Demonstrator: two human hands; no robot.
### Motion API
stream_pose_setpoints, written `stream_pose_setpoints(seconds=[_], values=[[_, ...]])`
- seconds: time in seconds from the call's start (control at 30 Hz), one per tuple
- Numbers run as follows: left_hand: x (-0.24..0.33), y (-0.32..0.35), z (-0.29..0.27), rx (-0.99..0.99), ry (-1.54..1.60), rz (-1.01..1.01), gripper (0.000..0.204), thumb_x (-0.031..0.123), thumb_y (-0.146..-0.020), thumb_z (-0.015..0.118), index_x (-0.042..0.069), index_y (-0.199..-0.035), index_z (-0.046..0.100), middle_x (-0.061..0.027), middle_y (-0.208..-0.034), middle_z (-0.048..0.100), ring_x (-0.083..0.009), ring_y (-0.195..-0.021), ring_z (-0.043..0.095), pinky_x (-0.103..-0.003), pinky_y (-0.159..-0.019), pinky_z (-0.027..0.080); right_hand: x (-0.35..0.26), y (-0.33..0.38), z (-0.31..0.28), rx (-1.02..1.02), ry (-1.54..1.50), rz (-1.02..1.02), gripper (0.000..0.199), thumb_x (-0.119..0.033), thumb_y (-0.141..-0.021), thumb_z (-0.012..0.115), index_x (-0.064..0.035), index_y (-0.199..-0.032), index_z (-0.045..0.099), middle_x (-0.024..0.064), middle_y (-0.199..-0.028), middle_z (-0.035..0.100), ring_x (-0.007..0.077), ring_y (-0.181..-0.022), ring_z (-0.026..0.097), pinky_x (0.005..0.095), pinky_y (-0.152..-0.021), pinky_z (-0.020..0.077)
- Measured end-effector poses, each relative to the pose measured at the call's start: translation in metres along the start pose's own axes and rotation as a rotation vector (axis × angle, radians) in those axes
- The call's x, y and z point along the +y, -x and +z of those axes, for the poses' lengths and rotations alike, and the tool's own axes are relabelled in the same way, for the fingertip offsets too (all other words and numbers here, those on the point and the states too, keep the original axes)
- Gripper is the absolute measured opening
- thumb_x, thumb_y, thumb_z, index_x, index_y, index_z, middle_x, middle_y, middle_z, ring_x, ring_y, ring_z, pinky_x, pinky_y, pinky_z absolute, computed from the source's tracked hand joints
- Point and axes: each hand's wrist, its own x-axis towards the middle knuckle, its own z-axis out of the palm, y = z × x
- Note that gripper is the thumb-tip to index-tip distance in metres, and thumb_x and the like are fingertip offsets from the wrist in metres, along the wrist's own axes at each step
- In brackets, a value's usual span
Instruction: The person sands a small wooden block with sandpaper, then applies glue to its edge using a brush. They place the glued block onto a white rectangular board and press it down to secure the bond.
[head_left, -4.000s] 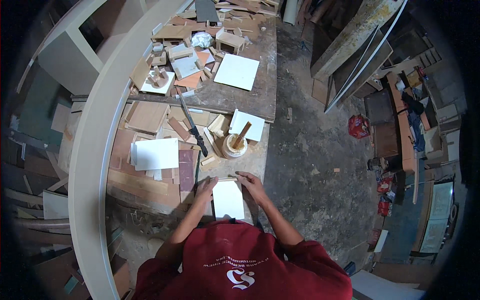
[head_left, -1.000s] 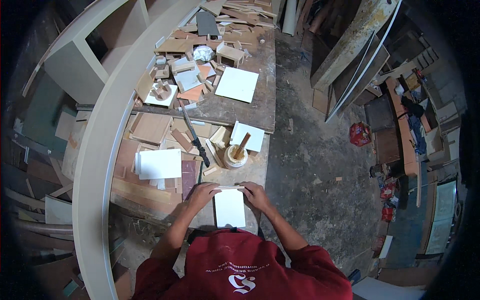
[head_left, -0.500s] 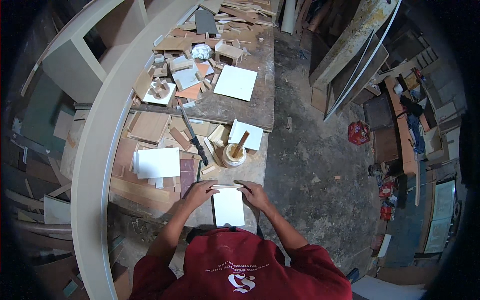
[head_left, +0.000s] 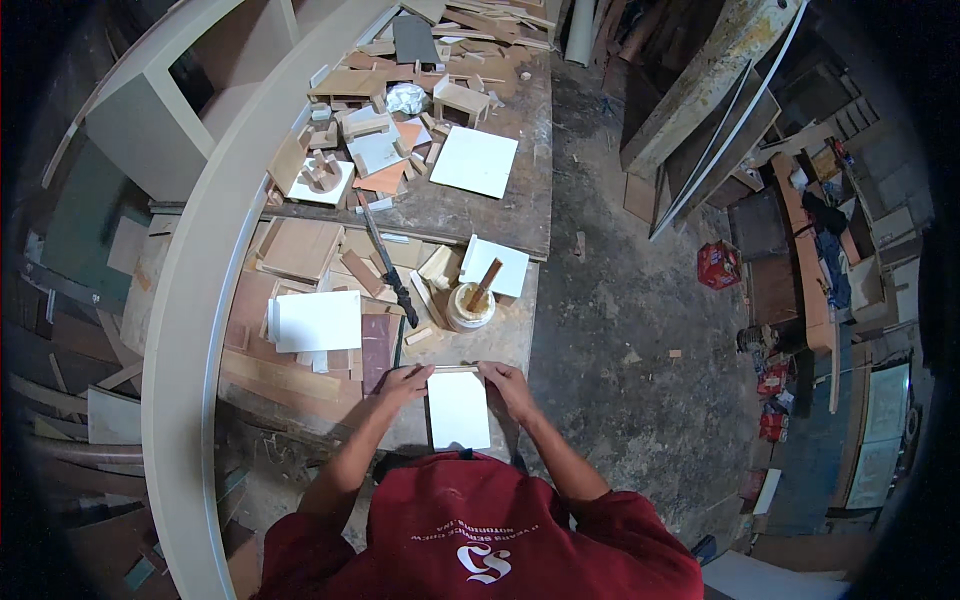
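A white rectangular board lies in front of me at the near edge of the workbench. Along its far edge runs a thin wooden strip. My left hand pinches the strip's left end, and my right hand closes on its right end. Both hands also rest against the board's far corners; the fingertips are partly hidden. Beyond them stands a round tub of pale paste with a wooden stick standing in it. A small wood block lies just past my left hand.
Left of my hands lies another white board among wood offcuts. A dark-wrapped tool slants across the bench. Farther off are a white panel and heaped scraps. A long curved pale panel edge borders the left side; concrete floor lies right.
The strip has settled lower against the board's far edge and now looks thinner. Both hands have shifted slightly with it, still at its ends.
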Motion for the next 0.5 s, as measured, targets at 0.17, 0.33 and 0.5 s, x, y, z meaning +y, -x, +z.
stream_pose_setpoints(seconds=[0.17, 0.33, 0.5], values=[[0.003, 0.006, 0.012, 0.042, -0.010, 0.012, 0.048, 0.037, -0.091, 0.066, -0.004, -0.117, 0.061, -0.0091, -0.108, 0.065, -0.0167, -0.098, 0.063, -0.030, -0.089, 0.050, 0.016, -0.009, -0.004, 0.023, -0.040, -0.021, 0.036, -0.029, -0.094, 0.063, 0.0029, -0.109, 0.068, 0.0025, -0.093, 0.068, 0.0087, -0.081, 0.059, 0.0237, -0.075, 0.0474], [-0.001, 0.003, 0.010, 0.106, -0.096, -0.001, 0.052, 0.040, -0.089, 0.069, -0.004, -0.117, 0.062, -0.0093, -0.107, 0.066, -0.0180, -0.099, 0.064, -0.031, -0.091, 0.049, 0.015, -0.010, -0.002, 0.032, -0.034, -0.029, 0.032, -0.026, -0.094, 0.064, 0.0029, -0.108, 0.069, 0.0017, -0.093, 0.068, 0.0082, -0.080, 0.059, 0.0229, -0.074, 0.0473], [-0.003, 0.001, 0.009, 0.101, -0.141, 0.015, 0.051, 0.039, -0.089, 0.069, -0.005, -0.114, 0.063, -0.0100, -0.106, 0.067, -0.0170, -0.098, 0.063, -0.030, -0.091, 0.049, 0.020, -0.013, -0.005, 0.033, -0.021, -0.038, 0.031, -0.024, -0.093, 0.064, 0.0025, -0.108, 0.069, 0.0020, -0.093, 0.068, 0.0083, -0.080, 0.059, 0.0230, -0.074, 0.0478]])
